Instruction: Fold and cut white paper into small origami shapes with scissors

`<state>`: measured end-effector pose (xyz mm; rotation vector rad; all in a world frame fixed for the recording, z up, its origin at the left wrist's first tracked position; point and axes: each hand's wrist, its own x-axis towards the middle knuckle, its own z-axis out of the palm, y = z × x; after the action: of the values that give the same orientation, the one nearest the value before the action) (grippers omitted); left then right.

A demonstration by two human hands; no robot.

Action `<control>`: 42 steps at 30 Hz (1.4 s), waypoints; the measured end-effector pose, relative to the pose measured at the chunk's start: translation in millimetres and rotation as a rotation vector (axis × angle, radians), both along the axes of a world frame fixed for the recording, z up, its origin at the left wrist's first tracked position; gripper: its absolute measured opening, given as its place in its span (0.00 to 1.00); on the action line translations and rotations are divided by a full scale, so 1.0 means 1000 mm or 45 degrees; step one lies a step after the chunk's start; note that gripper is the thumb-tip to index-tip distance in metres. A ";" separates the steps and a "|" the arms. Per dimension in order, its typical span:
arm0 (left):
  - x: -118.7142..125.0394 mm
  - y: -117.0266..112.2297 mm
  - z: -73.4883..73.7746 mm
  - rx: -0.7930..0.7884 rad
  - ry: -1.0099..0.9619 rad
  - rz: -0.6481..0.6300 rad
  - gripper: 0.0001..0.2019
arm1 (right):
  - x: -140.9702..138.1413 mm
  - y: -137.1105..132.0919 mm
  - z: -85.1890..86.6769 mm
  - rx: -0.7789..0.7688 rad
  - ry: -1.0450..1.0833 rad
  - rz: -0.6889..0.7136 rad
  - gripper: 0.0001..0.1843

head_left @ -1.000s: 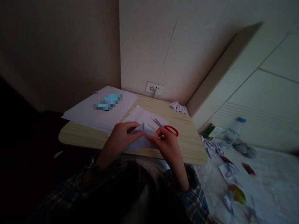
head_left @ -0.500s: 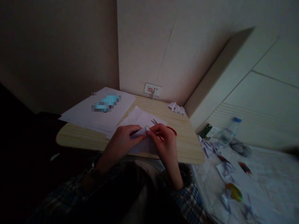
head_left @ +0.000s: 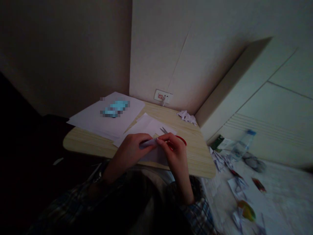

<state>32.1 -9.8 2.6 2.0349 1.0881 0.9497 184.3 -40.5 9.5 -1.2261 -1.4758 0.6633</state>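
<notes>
A small folded piece of paper [head_left: 148, 143] is held between my two hands above the table. My left hand [head_left: 133, 148] pinches its left part between thumb and fingers. With thumb and fingertips, my right hand [head_left: 174, 148] grips the right end of the same paper. Under and behind the hands lie white paper sheets [head_left: 144, 124]. Scissors [head_left: 181, 139] with red handles rest just behind my right hand, their blades pointing up and left and their handles partly hidden by it.
The wooden table [head_left: 198, 156] carries larger sheets [head_left: 88, 120] with a blurred-out blue item [head_left: 116, 108], and folded paper pieces [head_left: 186, 117] near the wall socket [head_left: 163, 97]. On the bed [head_left: 290, 199] at right are a plastic bottle [head_left: 244, 143], more folded papers [head_left: 219, 159] and a yellow-green item [head_left: 246, 210].
The view has shifted slightly, so everything sits a little further right and lower. The folded paper's raised point has tipped down and it now looks flatter between my hands.
</notes>
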 end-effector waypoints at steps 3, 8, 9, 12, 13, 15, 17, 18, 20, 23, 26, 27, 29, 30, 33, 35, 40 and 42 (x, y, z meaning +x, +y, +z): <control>0.001 -0.001 0.000 0.021 0.004 0.005 0.07 | 0.001 -0.001 0.001 -0.009 -0.015 -0.031 0.06; 0.003 -0.003 0.003 -0.026 -0.062 -0.010 0.08 | 0.000 -0.005 0.003 0.070 -0.147 -0.120 0.10; 0.004 -0.003 0.004 -0.043 -0.080 -0.013 0.08 | -0.001 -0.006 0.003 0.092 -0.176 -0.144 0.10; 0.005 -0.002 0.003 -0.093 -0.122 -0.026 0.10 | -0.004 -0.006 0.001 0.150 -0.235 -0.206 0.11; 0.005 -0.002 0.003 -0.107 -0.132 -0.022 0.11 | -0.005 -0.005 0.000 0.166 -0.248 -0.223 0.11; 0.006 -0.002 0.003 -0.132 -0.145 0.000 0.14 | -0.006 -0.005 -0.001 0.185 -0.258 -0.247 0.12; 0.006 -0.003 0.003 -0.143 -0.152 0.023 0.15 | -0.005 -0.004 -0.001 0.172 -0.226 -0.237 0.11; 0.006 -0.003 0.004 -0.143 -0.157 0.032 0.15 | -0.004 -0.004 -0.001 0.149 -0.192 -0.208 0.10; 0.005 -0.003 0.005 -0.142 -0.170 0.063 0.15 | 0.001 -0.004 -0.001 0.070 -0.121 -0.118 0.08; 0.003 -0.003 0.007 -0.131 -0.204 0.147 0.14 | 0.008 -0.004 0.000 -0.067 -0.115 -0.018 0.06; 0.001 -0.001 0.009 -0.127 -0.207 0.168 0.14 | 0.010 -0.004 -0.001 -0.115 -0.208 -0.028 0.09; 0.000 0.000 0.008 -0.137 -0.206 0.158 0.14 | 0.010 -0.003 -0.001 -0.116 -0.236 -0.044 0.11; -0.002 0.002 0.006 -0.185 -0.211 0.111 0.13 | 0.009 -0.003 -0.002 -0.118 -0.271 -0.075 0.13; -0.004 0.004 0.005 -0.219 -0.213 0.079 0.13 | 0.008 -0.002 -0.003 -0.119 -0.278 -0.086 0.13; -0.008 0.009 -0.001 -0.305 -0.187 0.010 0.11 | 0.007 0.000 -0.004 -0.113 -0.273 -0.093 0.14; -0.009 0.010 -0.003 -0.323 -0.154 0.024 0.11 | 0.007 0.000 -0.005 -0.111 -0.279 -0.099 0.16; -0.008 0.009 -0.002 -0.299 -0.129 0.052 0.13 | 0.008 -0.001 -0.004 -0.184 -0.255 -0.084 0.16; -0.009 0.009 -0.002 -0.285 -0.119 0.074 0.12 | 0.010 -0.001 -0.004 -0.251 -0.242 -0.007 0.10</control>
<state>23.3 -0.8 0.5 1.7701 1.1536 0.8989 194.6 -41.7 5.6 -1.4777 -1.5907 0.7179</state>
